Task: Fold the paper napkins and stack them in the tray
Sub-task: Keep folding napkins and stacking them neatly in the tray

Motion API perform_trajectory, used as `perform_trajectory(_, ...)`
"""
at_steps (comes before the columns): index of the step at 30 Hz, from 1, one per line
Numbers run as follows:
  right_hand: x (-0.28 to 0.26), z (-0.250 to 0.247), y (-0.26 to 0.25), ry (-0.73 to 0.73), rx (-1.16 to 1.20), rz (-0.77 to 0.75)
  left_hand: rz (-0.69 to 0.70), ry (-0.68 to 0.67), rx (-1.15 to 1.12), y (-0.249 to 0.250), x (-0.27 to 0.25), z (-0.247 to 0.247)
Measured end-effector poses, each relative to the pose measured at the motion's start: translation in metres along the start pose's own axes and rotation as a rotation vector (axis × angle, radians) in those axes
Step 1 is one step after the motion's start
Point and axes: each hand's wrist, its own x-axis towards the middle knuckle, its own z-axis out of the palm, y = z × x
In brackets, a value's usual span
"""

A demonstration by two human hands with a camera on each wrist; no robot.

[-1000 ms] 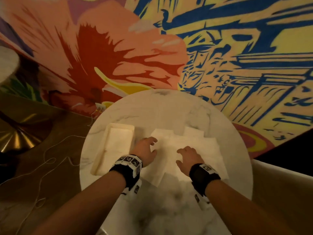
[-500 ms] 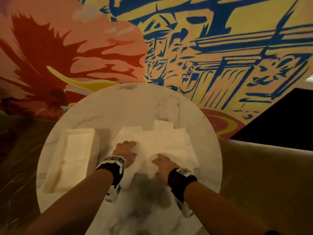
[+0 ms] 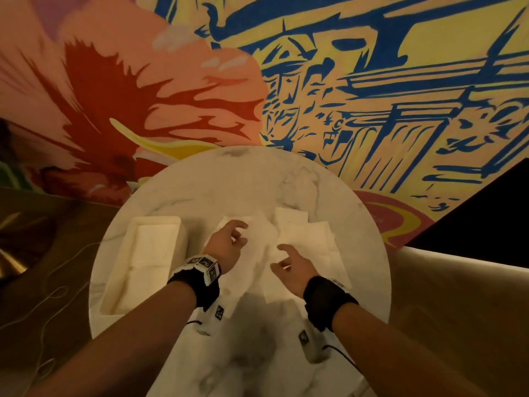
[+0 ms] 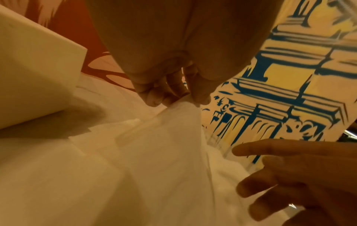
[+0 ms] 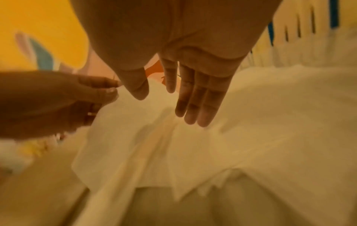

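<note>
On the left of the round table (image 3: 200, 181), a white tray (image 3: 123, 282) with flat folded napkins (image 3: 151, 247) inside. Just right of the tray, left hand (image 3: 226, 245) pinching the top napkin (image 4: 173, 130) by its edge, lifting it off the loose pile (image 3: 309, 239). Further right, right hand (image 3: 294, 267) open, fingers (image 5: 195, 97) straight, just above the pile.
</note>
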Motion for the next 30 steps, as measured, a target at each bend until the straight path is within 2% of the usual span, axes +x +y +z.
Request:
perform_trajectory(5,0.005,0.009,-0.026,-0.030,0.326,0.028,0.108,0.102,-0.142,0.016,-0.024,-0.020)
perform_trajectory(10,-0.004,0.010,-0.053,0.022,0.570,-0.099,0.140,0.152,-0.263,0.020,-0.042,-0.038)
perform_trajectory(17,-0.010,0.003,-0.077,0.124,0.571,-0.272,0.153,0.148,-0.314,0.024,-0.063,-0.055)
perform_trajectory(21,-0.013,-0.004,-0.085,0.195,0.571,-0.291,0.176,0.195,-0.263,0.023,-0.068,-0.060)
perform_trajectory(25,-0.019,-0.006,-0.087,0.142,0.498,-0.331,0.203,0.228,-0.198,0.022,-0.070,-0.063)
perform_trajectory(30,-0.021,-0.012,-0.088,0.183,0.452,-0.374,0.219,0.214,-0.165,0.026,-0.071,-0.064)
